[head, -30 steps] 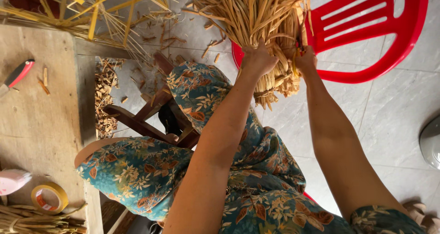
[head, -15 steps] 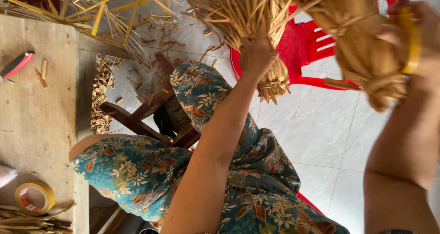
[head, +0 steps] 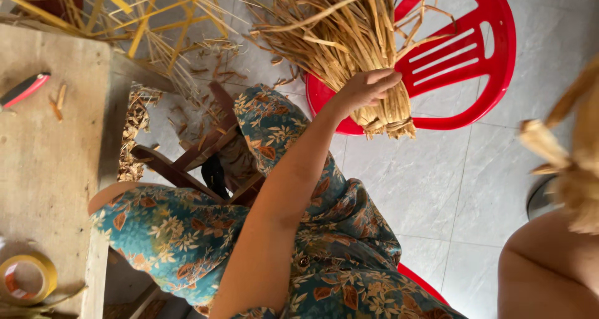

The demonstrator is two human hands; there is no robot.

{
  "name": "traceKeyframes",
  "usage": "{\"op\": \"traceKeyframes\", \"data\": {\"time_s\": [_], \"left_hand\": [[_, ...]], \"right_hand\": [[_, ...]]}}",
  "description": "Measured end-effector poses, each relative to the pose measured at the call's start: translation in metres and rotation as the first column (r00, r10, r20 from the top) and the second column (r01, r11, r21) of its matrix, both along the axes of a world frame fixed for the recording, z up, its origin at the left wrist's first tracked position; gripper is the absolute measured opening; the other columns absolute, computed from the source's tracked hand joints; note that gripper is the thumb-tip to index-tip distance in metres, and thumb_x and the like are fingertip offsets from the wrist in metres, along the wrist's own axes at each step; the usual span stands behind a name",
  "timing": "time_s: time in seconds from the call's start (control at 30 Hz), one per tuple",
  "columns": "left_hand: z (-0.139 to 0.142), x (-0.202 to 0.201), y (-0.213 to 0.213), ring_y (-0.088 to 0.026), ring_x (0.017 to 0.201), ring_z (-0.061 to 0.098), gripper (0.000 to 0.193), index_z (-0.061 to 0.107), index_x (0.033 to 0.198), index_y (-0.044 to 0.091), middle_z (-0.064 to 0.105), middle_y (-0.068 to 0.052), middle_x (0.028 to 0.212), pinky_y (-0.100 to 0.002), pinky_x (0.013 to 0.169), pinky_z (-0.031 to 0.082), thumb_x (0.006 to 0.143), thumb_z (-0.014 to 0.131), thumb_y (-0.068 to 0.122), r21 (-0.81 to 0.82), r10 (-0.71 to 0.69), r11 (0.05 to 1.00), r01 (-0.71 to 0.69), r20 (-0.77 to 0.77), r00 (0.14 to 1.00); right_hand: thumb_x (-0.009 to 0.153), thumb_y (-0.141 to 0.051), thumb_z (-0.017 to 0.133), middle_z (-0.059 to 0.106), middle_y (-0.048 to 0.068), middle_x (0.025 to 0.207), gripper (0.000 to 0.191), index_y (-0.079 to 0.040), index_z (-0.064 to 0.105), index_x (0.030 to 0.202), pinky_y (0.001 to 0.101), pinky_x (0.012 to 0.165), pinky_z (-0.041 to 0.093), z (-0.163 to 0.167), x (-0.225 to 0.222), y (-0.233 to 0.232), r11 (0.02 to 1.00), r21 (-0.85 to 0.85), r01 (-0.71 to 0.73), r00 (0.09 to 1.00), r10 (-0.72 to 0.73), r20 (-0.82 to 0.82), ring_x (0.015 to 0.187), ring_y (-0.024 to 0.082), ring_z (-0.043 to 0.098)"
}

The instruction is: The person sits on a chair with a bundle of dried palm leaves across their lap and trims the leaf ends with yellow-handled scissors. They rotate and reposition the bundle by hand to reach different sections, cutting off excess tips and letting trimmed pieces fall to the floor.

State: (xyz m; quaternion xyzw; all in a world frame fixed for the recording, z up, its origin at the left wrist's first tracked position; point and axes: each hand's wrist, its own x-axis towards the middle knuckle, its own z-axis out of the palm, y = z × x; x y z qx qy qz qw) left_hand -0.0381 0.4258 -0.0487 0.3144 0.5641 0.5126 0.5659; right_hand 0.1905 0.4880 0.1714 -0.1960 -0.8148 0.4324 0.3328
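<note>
From the head camera, your left hand rests on a bundle of dried straw stalks, the fingers curled loosely round its lower part, just above the cut butt ends. The bundle lies on the seat of a red plastic chair, with the stalks fanning up and away from you.

Judge the bundle as light and dry. Each stalk looks stiff along its length but brittle, and loose ones will likely slip out if your grip is slack. The best hold is probably where your hand is now, near the butts, where the stalks are packed closest; higher up they splay and would bend or snap.

Your right hand itself is out of frame at the right edge. Only the forearm shows, with a blurred second clump of straw close to the lens, so you cannot tell from this view how that hand is closed or whether it holds the clump.

Counting: two straw bundles, one red chair, and a second red edge low in the picture that may be another. On the wooden worktop at your left lie one roll of yellow tape and one red-handled cutter, with a few short offcuts beside it. Scraps litter the tiled floor, and yellow strips cross at the top left.
</note>
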Motion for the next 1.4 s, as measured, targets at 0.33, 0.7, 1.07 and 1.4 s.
{"op": "traceKeyframes", "data": {"time_s": [0.33,0.7,1.07,1.4], "left_hand": [[0.032,-0.022,-0.138,-0.031,0.128,0.064,0.088,0.047,0.151,0.002,0.061,-0.018,0.143,-0.05,0.114,0.049,0.091,0.063,0.064,0.345,-0.011,0.787,-0.512,0.838,0.546],[0.115,-0.018,-0.417,-0.027,0.116,0.067,0.084,0.049,0.149,0.0,0.066,-0.016,0.13,-0.042,0.101,0.055,0.08,0.084,0.034,0.159,0.468,0.788,-0.594,0.473,0.747],[0.127,0.114,-0.564,-0.03,0.108,0.061,0.089,0.051,0.149,0.004,0.069,-0.018,0.124,-0.047,0.093,0.048,0.072,0.094,0.014,-0.472,0.552,0.767,-0.434,0.141,0.822],[0.123,0.107,-0.534,-0.021,0.164,0.018,0.125,0.017,0.168,-0.003,0.022,-0.018,0.177,-0.036,0.132,0.012,0.078,0.083,0.053,0.206,0.601,0.788,-0.581,-0.049,0.798]], "right_hand": [[0.081,-0.006,0.087,0.053,-0.004,0.113,0.065,-0.012,0.048,0.132,0.0251,0.08,0.045,-0.136,-0.035,-0.124,0.869,-0.422,-0.256,0.958,0.286,0.007,0.095,0.007,0.049],[0.094,-0.008,0.071,0.068,0.008,0.101,0.044,-0.005,0.058,0.136,0.0252,0.082,0.053,-0.188,-0.047,-0.17,0.289,-0.836,-0.466,0.517,0.856,0.007,0.092,0.011,0.065],[0.095,-0.017,0.072,0.069,0.016,0.096,0.019,-0.002,0.069,0.108,0.0462,0.075,0.057,-0.215,-0.157,-0.217,0.55,-0.332,-0.767,0.447,0.828,0.339,0.088,0.03,0.066],[0.079,-0.02,0.079,0.07,0.017,0.106,0.031,-0.008,0.071,0.106,0.0492,0.084,0.054,-0.151,-0.084,-0.203,0.528,0.417,-0.739,0.673,0.561,0.482,0.1,0.039,0.066]]}}
